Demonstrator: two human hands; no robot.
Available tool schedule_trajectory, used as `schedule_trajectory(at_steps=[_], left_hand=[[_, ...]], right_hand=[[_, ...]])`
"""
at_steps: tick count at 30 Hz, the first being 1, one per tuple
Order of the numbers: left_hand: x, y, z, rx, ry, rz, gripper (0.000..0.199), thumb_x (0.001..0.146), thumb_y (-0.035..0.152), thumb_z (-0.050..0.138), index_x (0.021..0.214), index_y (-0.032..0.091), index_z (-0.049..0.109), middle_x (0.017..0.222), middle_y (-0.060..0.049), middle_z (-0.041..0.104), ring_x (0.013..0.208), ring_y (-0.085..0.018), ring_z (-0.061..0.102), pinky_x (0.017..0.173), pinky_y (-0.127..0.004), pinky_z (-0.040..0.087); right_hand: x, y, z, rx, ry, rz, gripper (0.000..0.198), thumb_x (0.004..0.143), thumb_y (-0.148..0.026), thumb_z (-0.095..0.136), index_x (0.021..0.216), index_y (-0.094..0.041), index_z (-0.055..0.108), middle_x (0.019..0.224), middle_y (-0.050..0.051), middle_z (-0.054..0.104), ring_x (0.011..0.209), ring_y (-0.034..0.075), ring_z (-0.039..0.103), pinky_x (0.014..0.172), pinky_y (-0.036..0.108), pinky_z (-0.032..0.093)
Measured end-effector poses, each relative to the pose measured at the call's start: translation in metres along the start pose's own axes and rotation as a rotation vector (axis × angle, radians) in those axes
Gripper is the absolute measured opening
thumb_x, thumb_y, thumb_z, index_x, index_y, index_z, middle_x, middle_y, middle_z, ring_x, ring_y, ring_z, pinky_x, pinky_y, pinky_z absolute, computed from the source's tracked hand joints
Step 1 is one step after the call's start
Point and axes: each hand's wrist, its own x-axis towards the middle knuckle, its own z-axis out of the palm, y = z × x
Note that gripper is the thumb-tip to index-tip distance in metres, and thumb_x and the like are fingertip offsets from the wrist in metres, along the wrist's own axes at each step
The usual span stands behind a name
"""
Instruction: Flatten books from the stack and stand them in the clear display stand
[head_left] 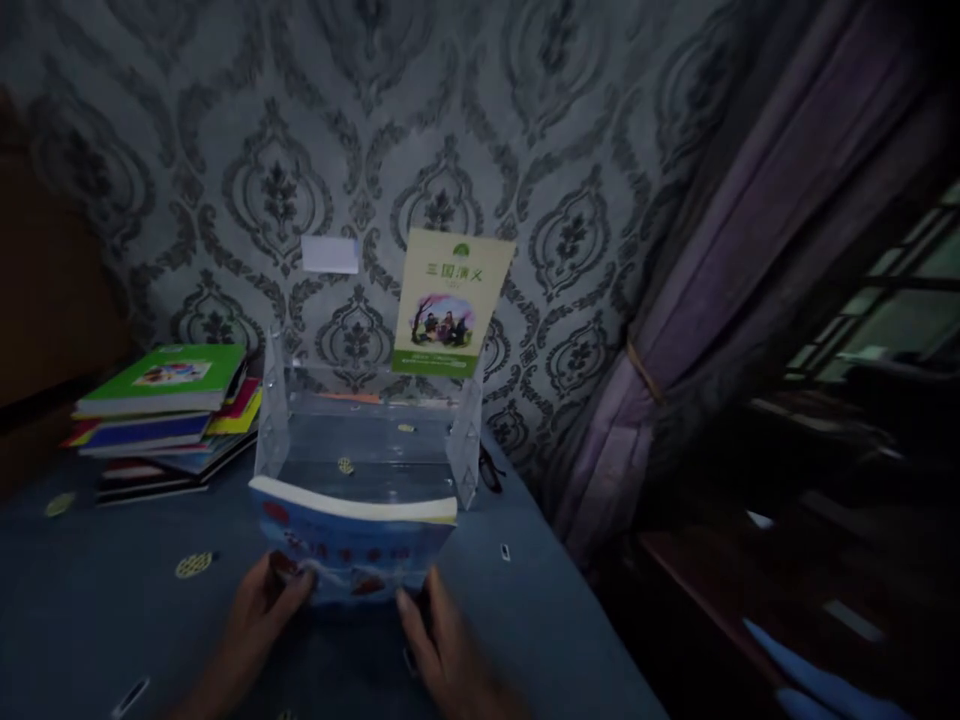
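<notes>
A blue paperback book (352, 550) is held up off the table, its white page edge facing away and its cover toward me. My left hand (266, 610) grips the lower left corner, thumb on the cover. At the lower right, my right hand (439, 635) pinches the book, the other fingers partly hidden behind it. Just beyond stands a clear plastic tiered rack (367, 440). On the rack's back right a cream and green book (442, 310) stands upright, with a picture of several figures on its front.
Left of the rack lies a stack of books (169, 400), a green one on top. Dark glasses (491, 470) rest by the rack's right side. The blue tablecloth (525, 620) ends at the right, near a purple curtain (622, 430). A patterned wall (450, 120) rises behind.
</notes>
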Motion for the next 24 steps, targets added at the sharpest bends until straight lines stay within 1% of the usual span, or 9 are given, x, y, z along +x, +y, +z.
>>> schedule_trajectory(at_steps=[2,5,9,12,14,17,21,24], left_hand=[[-0.002,0.001,0.004,-0.008,0.037,0.024,0.057,0.06,0.077,0.075,0.07,0.021,0.067,0.067,-0.002,0.069,0.075,-0.027,0.068,0.07,-0.031,0.057],[-0.005,0.004,0.008,-0.015,0.053,0.033,0.06,0.058,0.078,0.076,0.068,0.02,0.067,0.068,-0.002,0.07,0.071,-0.025,0.067,0.067,-0.029,0.055],[-0.003,0.005,0.01,-0.035,0.05,0.061,0.061,0.059,0.079,0.076,0.068,0.019,0.066,0.068,-0.002,0.07,0.068,-0.022,0.065,0.066,-0.027,0.053],[0.002,0.006,0.008,-0.025,0.041,0.076,0.062,0.059,0.08,0.074,0.068,0.019,0.065,0.068,-0.002,0.07,0.068,-0.023,0.065,0.067,-0.028,0.053],[0.005,0.009,0.006,-0.022,0.018,0.054,0.064,0.056,0.08,0.076,0.068,0.018,0.065,0.068,-0.003,0.07,0.068,-0.022,0.065,0.066,-0.028,0.053],[0.008,0.016,0.002,-0.026,-0.028,0.005,0.065,0.051,0.078,0.079,0.07,0.017,0.066,0.069,-0.004,0.07,0.068,-0.021,0.065,0.066,-0.028,0.054],[0.01,0.024,-0.001,-0.025,-0.074,0.0,0.063,0.053,0.073,0.081,0.077,0.017,0.066,0.07,-0.003,0.071,0.07,-0.022,0.068,0.068,-0.03,0.056],[0.012,0.03,-0.001,-0.011,-0.103,0.015,0.062,0.055,0.07,0.081,0.083,0.016,0.067,0.072,-0.003,0.071,0.07,-0.022,0.067,0.067,-0.031,0.056]], right_hand=[[-0.001,0.001,0.003,-0.017,0.032,0.001,0.041,0.096,-0.052,0.056,0.126,-0.027,0.067,0.115,0.011,0.072,0.11,0.032,0.068,0.095,0.042,0.057],[-0.002,-0.002,0.006,-0.018,0.064,0.006,0.041,0.097,-0.048,0.056,0.131,-0.029,0.065,0.121,0.01,0.071,0.114,0.033,0.067,0.098,0.043,0.056],[-0.001,-0.005,0.002,0.022,0.081,0.016,0.041,0.097,-0.046,0.056,0.135,-0.031,0.063,0.118,0.008,0.073,0.106,0.029,0.071,0.091,0.038,0.061],[0.004,-0.006,-0.003,0.059,0.062,-0.004,0.042,0.095,-0.049,0.059,0.131,-0.029,0.063,0.114,0.008,0.075,0.104,0.029,0.071,0.088,0.038,0.061],[0.009,-0.009,-0.005,0.109,0.023,-0.024,0.041,0.096,-0.05,0.056,0.129,-0.026,0.063,0.112,0.008,0.075,0.104,0.028,0.071,0.089,0.038,0.061],[0.016,-0.017,-0.007,0.195,-0.042,-0.024,0.035,0.099,-0.046,0.05,0.121,-0.023,0.063,0.107,0.008,0.074,0.098,0.024,0.071,0.088,0.035,0.059],[0.023,-0.022,-0.006,0.323,-0.055,-0.044,0.025,0.098,-0.041,0.051,0.111,-0.022,0.062,0.101,0.005,0.072,0.084,0.019,0.069,0.074,0.029,0.059],[0.028,-0.021,-0.005,0.361,-0.057,-0.023,0.021,0.096,-0.037,0.053,0.107,-0.021,0.061,0.099,0.006,0.072,0.083,0.019,0.068,0.066,0.026,0.057]])
